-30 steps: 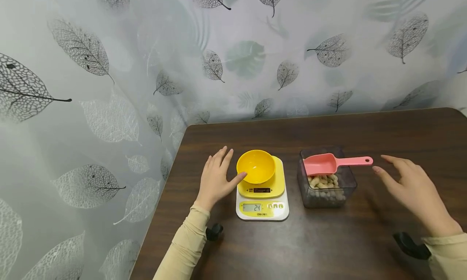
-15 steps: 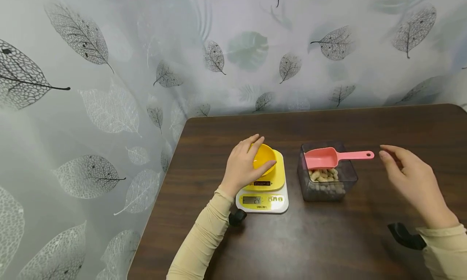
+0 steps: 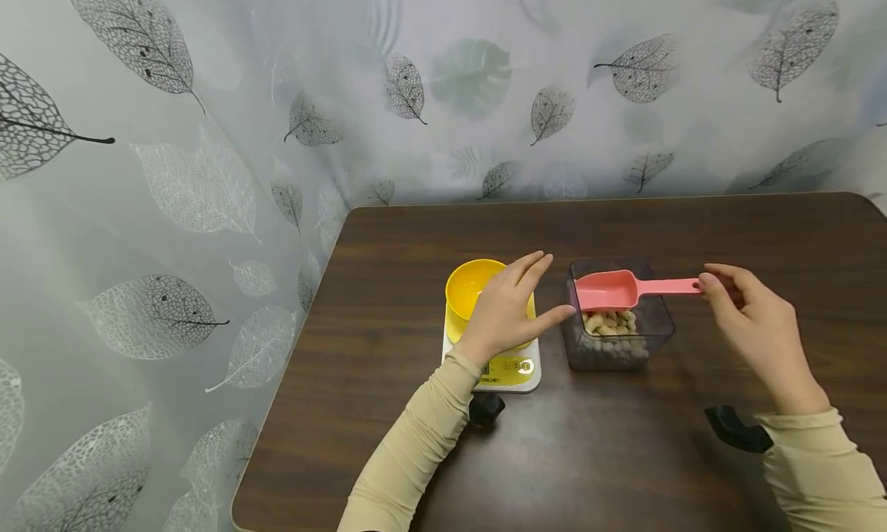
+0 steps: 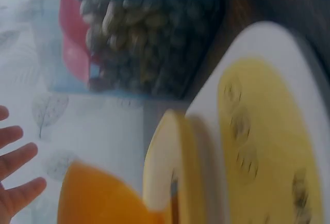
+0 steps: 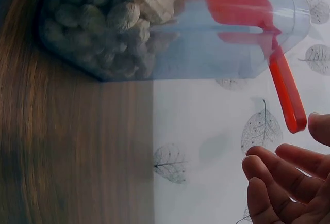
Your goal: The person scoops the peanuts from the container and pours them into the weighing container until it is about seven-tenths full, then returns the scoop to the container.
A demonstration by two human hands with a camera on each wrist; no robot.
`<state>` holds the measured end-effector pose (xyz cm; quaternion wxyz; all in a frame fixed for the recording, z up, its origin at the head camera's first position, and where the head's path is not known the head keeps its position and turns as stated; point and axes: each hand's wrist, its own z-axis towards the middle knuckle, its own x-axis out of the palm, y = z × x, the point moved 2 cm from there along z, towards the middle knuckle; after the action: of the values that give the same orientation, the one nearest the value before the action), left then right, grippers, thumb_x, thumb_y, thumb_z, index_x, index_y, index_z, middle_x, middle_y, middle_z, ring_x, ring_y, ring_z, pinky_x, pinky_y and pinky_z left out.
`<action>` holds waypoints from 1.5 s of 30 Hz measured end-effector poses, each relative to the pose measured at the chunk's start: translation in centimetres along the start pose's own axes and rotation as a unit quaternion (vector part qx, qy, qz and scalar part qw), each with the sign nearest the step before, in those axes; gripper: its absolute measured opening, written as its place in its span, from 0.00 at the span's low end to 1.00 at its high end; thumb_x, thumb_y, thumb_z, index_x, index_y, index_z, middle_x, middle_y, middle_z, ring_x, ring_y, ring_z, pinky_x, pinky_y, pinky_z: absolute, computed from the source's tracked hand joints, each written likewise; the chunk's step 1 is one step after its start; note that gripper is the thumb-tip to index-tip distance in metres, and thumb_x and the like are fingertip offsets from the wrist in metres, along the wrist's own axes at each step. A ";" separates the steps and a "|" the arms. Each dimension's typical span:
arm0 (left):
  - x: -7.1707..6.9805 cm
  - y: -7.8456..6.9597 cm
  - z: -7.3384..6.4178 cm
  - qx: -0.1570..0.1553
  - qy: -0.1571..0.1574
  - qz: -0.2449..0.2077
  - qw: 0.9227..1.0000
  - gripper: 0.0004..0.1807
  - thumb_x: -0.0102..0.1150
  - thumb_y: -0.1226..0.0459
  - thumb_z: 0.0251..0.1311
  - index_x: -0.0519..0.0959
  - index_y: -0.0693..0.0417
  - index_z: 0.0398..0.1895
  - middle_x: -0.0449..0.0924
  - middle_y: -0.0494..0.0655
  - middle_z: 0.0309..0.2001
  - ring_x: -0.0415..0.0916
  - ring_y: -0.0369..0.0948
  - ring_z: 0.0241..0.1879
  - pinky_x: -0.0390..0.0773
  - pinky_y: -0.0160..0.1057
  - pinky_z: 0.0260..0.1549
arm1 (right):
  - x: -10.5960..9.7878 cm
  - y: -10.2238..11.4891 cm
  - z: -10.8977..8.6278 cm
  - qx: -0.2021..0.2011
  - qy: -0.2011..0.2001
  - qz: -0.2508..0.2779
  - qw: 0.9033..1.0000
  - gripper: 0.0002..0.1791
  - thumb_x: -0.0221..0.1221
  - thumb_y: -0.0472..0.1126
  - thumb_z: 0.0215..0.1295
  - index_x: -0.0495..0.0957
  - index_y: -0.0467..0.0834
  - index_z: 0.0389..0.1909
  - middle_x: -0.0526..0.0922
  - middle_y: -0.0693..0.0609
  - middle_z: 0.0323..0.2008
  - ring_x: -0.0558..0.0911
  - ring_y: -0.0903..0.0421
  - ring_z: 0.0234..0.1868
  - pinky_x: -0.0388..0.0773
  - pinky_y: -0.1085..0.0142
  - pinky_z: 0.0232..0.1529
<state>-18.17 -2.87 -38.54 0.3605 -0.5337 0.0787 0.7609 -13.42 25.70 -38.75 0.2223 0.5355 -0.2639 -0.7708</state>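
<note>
My left hand [image 3: 504,312] is stretched out over the kitchen scale [image 3: 521,375], fingers spread and holding nothing. It partly hides the yellow bowl [image 3: 463,284], which sits on the scale's platform. To the right, a clear grey plastic box [image 3: 657,336] contains peanuts [image 3: 608,323]. A pink scoop [image 3: 610,291] lies across its top, handle jutting out to the right. At the handle's end is my right hand [image 3: 758,320], thumb and forefinger parted around the tip. In the right wrist view, a small gap shows between the thumb and the red-looking handle [image 5: 286,92].
Dark wooden table [image 3: 589,455] carries the scale and box. Leaf-patterned wall covering [image 3: 443,147] rises behind the table and along its left side. A black wrist device [image 3: 738,430] hangs at each sleeve.
My left hand has moved right, passing from beside the bowl across the scale toward the box. My right hand has come left to the scoop's handle end. Bowl and scoop stay in place.
</note>
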 end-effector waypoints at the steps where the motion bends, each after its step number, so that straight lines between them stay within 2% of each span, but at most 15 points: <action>1: 0.2 -0.2 0.1 0.002 0.005 -0.008 1.000 0.39 0.48 0.38 0.50 0.60 0.47 0.63 0.62 0.41 0.62 0.61 0.36 0.61 0.63 0.35 0.59 | 0.2 0.0 0.0 0.005 -0.003 0.006 1.000 0.22 0.48 0.52 0.62 0.70 0.45 0.53 0.67 0.80 0.27 0.64 0.82 0.25 0.62 0.80 0.21; 10: 1.6 -1.6 0.4 -0.003 0.056 -0.083 0.995 0.43 0.49 0.38 0.49 0.51 0.43 0.66 0.53 0.44 0.66 0.59 0.37 0.62 0.66 0.35 0.57 | 1.5 -0.5 0.3 0.059 -0.004 0.059 0.997 0.24 0.44 0.54 0.63 0.69 0.44 0.54 0.66 0.81 0.29 0.69 0.86 0.27 0.66 0.84 0.24; 16: 2.8 -1.9 -0.1 -0.029 0.099 -0.132 0.986 0.45 0.50 0.37 0.47 0.45 0.37 0.67 0.45 0.40 0.68 0.56 0.38 0.64 0.66 0.37 0.57 | 3.3 -3.9 1.1 0.082 0.021 0.160 0.983 0.22 0.43 0.54 0.64 0.70 0.48 0.54 0.76 0.70 0.29 0.75 0.73 0.27 0.70 0.83 0.26; 18: 3.1 -2.0 -0.3 -0.034 0.101 -0.145 0.984 0.46 0.51 0.38 0.47 0.45 0.38 0.67 0.45 0.40 0.68 0.56 0.39 0.64 0.66 0.37 0.57 | 3.9 -4.9 1.4 0.084 0.049 0.243 0.965 0.22 0.44 0.52 0.64 0.69 0.47 0.55 0.79 0.62 0.29 0.77 0.66 0.28 0.73 0.79 0.26; 20: 3.5 -2.0 -0.5 -0.041 0.101 -0.157 0.981 0.46 0.52 0.38 0.47 0.45 0.38 0.67 0.44 0.40 0.68 0.55 0.39 0.64 0.67 0.38 0.57 | 4.2 -5.0 1.5 0.070 0.084 0.346 0.932 0.21 0.44 0.47 0.65 0.68 0.44 0.56 0.80 0.56 0.31 0.77 0.60 0.31 0.75 0.76 0.29; 23: 4.1 -2.0 -0.7 -0.057 0.101 -0.196 0.974 0.46 0.53 0.39 0.47 0.44 0.36 0.67 0.40 0.36 0.69 0.53 0.39 0.66 0.67 0.41 0.57 | 4.1 -3.8 1.3 0.063 0.113 0.503 0.855 0.20 0.47 0.37 0.63 0.66 0.39 0.57 0.80 0.52 0.34 0.78 0.60 0.33 0.76 0.75 0.33; 25: 4.4 -2.1 -0.9 -0.067 0.101 -0.220 0.968 0.46 0.54 0.39 0.47 0.43 0.34 0.67 0.38 0.33 0.69 0.50 0.37 0.67 0.66 0.43 0.57 | 3.8 -2.3 1.0 0.047 0.121 0.559 0.819 0.19 0.47 0.32 0.62 0.65 0.36 0.55 0.80 0.52 0.34 0.79 0.61 0.34 0.76 0.76 0.35; 27: 4.8 -2.1 -0.9 -0.075 0.098 -0.251 0.960 0.46 0.55 0.40 0.46 0.44 0.33 0.67 0.37 0.30 0.69 0.49 0.35 0.67 0.66 0.41 0.57 | 3.1 -0.8 0.9 0.029 0.123 0.582 0.804 0.17 0.45 0.30 0.62 0.65 0.34 0.52 0.81 0.51 0.35 0.80 0.61 0.34 0.77 0.76 0.36; 28: 4.9 -2.1 -0.9 -0.077 0.097 -0.267 0.956 0.45 0.56 0.41 0.46 0.44 0.32 0.66 0.37 0.29 0.68 0.48 0.34 0.67 0.68 0.40 0.56 | 2.7 0.0 0.9 0.018 0.124 0.583 0.803 0.15 0.45 0.30 0.62 0.65 0.34 0.51 0.81 0.52 0.35 0.81 0.62 0.35 0.77 0.76 0.36; 31: 5.2 -2.1 -0.8 -0.084 0.091 -0.308 0.943 0.45 0.59 0.44 0.45 0.45 0.31 0.65 0.37 0.28 0.68 0.51 0.32 0.66 0.72 0.33 0.50 | 1.6 1.7 1.2 -0.021 0.125 0.570 0.812 0.13 0.42 0.29 0.63 0.63 0.33 0.49 0.79 0.50 0.36 0.81 0.62 0.36 0.76 0.76 0.38; 33: 5.4 -2.1 -0.8 -0.088 0.091 -0.328 0.936 0.45 0.60 0.45 0.45 0.46 0.30 0.65 0.38 0.29 0.69 0.52 0.32 0.65 0.74 0.29 0.46 | 0.7 2.6 1.5 -0.041 0.120 0.539 0.833 0.13 0.42 0.29 0.63 0.63 0.34 0.49 0.78 0.50 0.36 0.81 0.62 0.36 0.76 0.77 0.38; 36: 5.4 -2.1 -0.8 -0.091 0.092 -0.337 0.933 0.46 0.60 0.45 0.45 0.45 0.30 0.65 0.37 0.29 0.69 0.52 0.32 0.65 0.75 0.29 0.44 | -0.6 3.5 1.8 -0.066 0.096 0.448 0.886 0.13 0.44 0.29 0.63 0.64 0.35 0.49 0.78 0.53 0.34 0.81 0.65 0.34 0.75 0.79 0.36; 40: 5.4 -2.2 -0.8 -0.091 0.094 -0.341 0.931 0.46 0.60 0.46 0.45 0.46 0.35 0.66 0.37 0.27 0.68 0.51 0.33 0.65 0.75 0.31 0.44 | -1.9 4.2 1.9 -0.070 0.061 0.256 0.962 0.14 0.47 0.34 0.63 0.67 0.42 0.50 0.79 0.64 0.30 0.78 0.71 0.30 0.72 0.84 0.32; 42: 5.5 -2.2 -0.8 -0.091 0.094 -0.343 0.930 0.46 0.60 0.47 0.45 0.47 0.37 0.67 0.36 0.27 0.68 0.51 0.33 0.66 0.75 0.32 0.44 | -2.1 4.4 1.8 -0.067 0.059 0.175 0.981 0.15 0.48 0.37 0.63 0.67 0.46 0.50 0.77 0.68 0.29 0.77 0.74 0.29 0.71 0.85 0.30; 45: 5.5 -2.2 -0.9 -0.093 0.093 -0.343 0.930 0.46 0.60 0.47 0.45 0.47 0.38 0.67 0.36 0.26 0.68 0.51 0.33 0.66 0.76 0.33 0.44 | -1.7 4.5 1.5 -0.062 0.067 0.103 0.990 0.14 0.50 0.41 0.62 0.67 0.48 0.50 0.76 0.71 0.28 0.74 0.76 0.28 0.67 0.82 0.25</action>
<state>-17.05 0.82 -43.14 0.5394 -0.6278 -0.1473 0.5415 -14.01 23.58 -34.21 0.3508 0.5406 -0.2539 -0.7212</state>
